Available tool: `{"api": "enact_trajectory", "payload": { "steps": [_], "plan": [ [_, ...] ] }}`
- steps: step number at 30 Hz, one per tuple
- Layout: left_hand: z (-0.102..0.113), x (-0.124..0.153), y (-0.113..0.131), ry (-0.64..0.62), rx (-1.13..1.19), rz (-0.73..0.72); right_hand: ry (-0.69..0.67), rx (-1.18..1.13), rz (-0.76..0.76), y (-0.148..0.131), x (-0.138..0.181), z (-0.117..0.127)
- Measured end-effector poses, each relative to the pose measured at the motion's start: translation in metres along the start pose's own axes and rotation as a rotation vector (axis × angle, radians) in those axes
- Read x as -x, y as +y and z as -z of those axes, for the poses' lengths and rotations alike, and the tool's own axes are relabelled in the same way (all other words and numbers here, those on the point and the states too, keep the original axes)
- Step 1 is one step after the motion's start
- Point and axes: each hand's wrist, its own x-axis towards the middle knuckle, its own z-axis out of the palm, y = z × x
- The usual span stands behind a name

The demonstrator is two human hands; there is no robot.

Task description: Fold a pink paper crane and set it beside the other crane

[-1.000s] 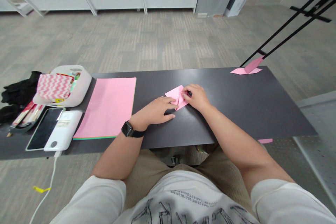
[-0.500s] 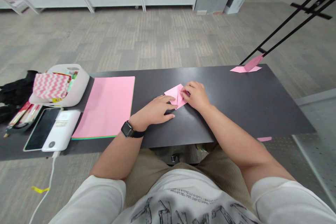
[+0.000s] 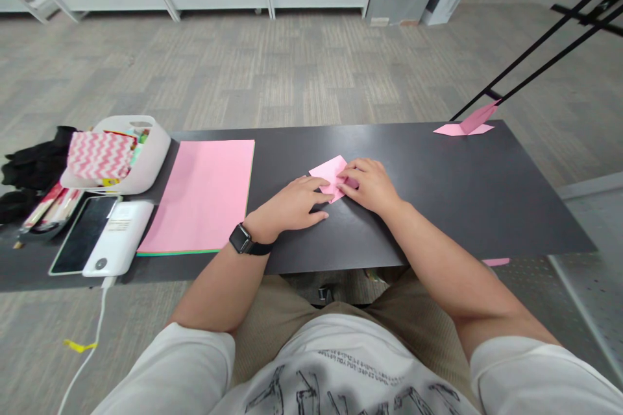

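The left hand (image 3: pixel 292 204) is lying flat, grip released, pinning the folded paper (image 3: pixel 329 172) mid-desk by its near edge. The right hand (image 3: pixel 372 185) is covering its right edge, and I cannot tell its grip. Bare desk (image 3: pixel 452 188) is lying open rightward.

Table (image 3: pixel 462 201), pink paper stack (image 3: pixel 204 198) left of centre, folded pink sheet (image 3: pixel 328 172) mid-surface, pink scrap (image 3: pixel 464 128) at far right corner, basket (image 3: pixel 156 159), phone (image 3: pixel 82 235) at left end.

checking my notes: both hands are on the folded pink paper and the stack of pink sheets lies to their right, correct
No: the head view shows the stack of pink sheets to their left. The left hand and right hand are on the folded pink paper.
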Motion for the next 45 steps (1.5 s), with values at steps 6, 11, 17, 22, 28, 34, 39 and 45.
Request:
{"api": "enact_trajectory", "payload": {
  "steps": [6,11,17,22,28,34,39,45],
  "plan": [
    [0.006,0.000,0.004,-0.050,0.010,0.029,0.001,0.012,-0.004,0.000,0.000,-0.001],
    [0.010,0.000,0.005,-0.079,0.010,0.034,-0.001,0.005,-0.007,0.002,0.001,-0.002],
    [0.010,-0.001,0.004,-0.057,0.016,0.009,0.004,0.013,-0.018,0.000,0.001,-0.001],
    [0.008,-0.001,0.004,-0.047,0.016,0.004,-0.004,0.004,-0.015,0.000,0.000,0.000],
    [0.008,0.001,0.002,-0.061,0.041,0.018,-0.003,0.006,-0.020,0.001,0.000,-0.001],
    [0.011,0.002,0.004,-0.083,0.058,0.027,0.006,0.012,-0.013,0.002,0.001,-0.003],
    [0.014,0.002,0.005,-0.092,0.083,0.032,-0.001,0.019,-0.012,0.003,0.000,-0.003],
    [0.013,0.000,0.005,-0.020,0.113,0.027,-0.015,0.008,-0.017,0.002,0.000,-0.002]
  ]
}}
